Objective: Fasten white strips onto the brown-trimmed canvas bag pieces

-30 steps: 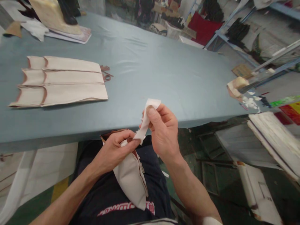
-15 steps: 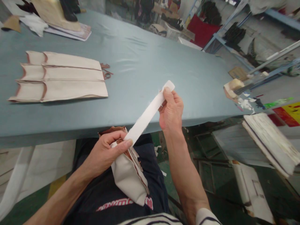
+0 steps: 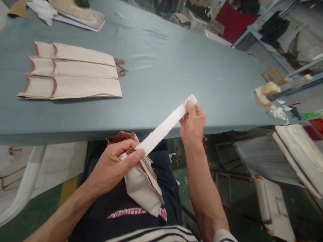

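Observation:
A narrow white fabric strip (image 3: 164, 129) with frayed edges is stretched slantwise between my two hands. My right hand (image 3: 193, 122) pinches its upper end between thumb and fingers, just over the table's front edge. At the lower end, my left hand (image 3: 122, 161) is closed, its thumb pressing the strip against a cream fabric piece with brown edging (image 3: 143, 191). That piece hangs folded over my dark apron (image 3: 101, 215), and part of it is hidden behind the left hand.
Several cream fabric pieces with brown trim (image 3: 85, 72) lie overlapped on the blue-green table (image 3: 161, 77). Papers and scraps (image 3: 98, 22) are at the far left. A yellowish block (image 3: 270, 89) and white scraps (image 3: 279, 112) lie at the right end, with stacked cream material (image 3: 300, 151) below.
My right hand has come slightly lower and to the right in view, and the strip lies at a flatter slant. The camera view has shifted, and both hands keep their hold.

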Available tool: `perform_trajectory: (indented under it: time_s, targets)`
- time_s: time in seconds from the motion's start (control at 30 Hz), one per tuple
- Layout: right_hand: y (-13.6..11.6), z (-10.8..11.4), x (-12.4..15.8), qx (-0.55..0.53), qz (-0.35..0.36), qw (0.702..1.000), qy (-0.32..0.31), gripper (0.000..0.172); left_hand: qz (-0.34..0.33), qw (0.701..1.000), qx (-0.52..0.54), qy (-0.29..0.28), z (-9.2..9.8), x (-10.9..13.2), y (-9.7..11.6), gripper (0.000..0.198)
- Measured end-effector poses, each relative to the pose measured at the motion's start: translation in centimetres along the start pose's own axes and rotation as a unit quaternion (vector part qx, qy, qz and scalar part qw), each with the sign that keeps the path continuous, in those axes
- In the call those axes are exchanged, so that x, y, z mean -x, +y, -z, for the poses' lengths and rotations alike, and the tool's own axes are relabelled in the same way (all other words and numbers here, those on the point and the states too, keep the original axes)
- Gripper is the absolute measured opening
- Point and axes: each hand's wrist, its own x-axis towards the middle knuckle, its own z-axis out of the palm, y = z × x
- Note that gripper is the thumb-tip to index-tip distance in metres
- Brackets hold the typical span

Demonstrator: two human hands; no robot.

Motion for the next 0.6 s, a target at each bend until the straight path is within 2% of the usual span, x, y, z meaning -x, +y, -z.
perform_trajectory:
  time_s: [0.17,0.3,0.37,0.43,0.5,0.53,0.6]
  targets:
    - [0.9,0.7,0.4,0.037,-0.008,0.999,0.009,0.052,0.004,0.998,0.059,-0.02,0.6,0.5,-0.1,0.039]
    - [1.6,2.4,0.0,0.125,0.011,0.992,0.01,0.046,0.027,0.996,0.085,-0.03,1.4,1.5,-0.4,0.046]
    - [1.6,3.5,0.1,0.19,0.045,0.98,0.023,0.041,0.03,0.995,0.092,-0.028,1.7,1.9,-0.4,0.048]
    - [1.1,4.3,0.9,0.261,0.105,0.959,0.037,0.035,0.033,0.995,0.092,-0.024,1.7,2.1,-0.4,0.049]
    - [0.0,4.6,2.7,0.303,0.207,0.93,0.018,0.027,0.055,0.993,0.107,-0.019,1.5,2.0,-0.1,0.05]
    - [-0.7,4.4,3.9,0.306,0.265,0.915,-0.017,0.024,0.073,0.99,0.122,-0.014,1.3,1.8,0.1,0.051]
    - [-2.1,3.6,6.5,0.275,0.377,0.874,-0.139,0.026,0.103,0.984,0.144,0.01,0.8,1.4,0.6,0.051]
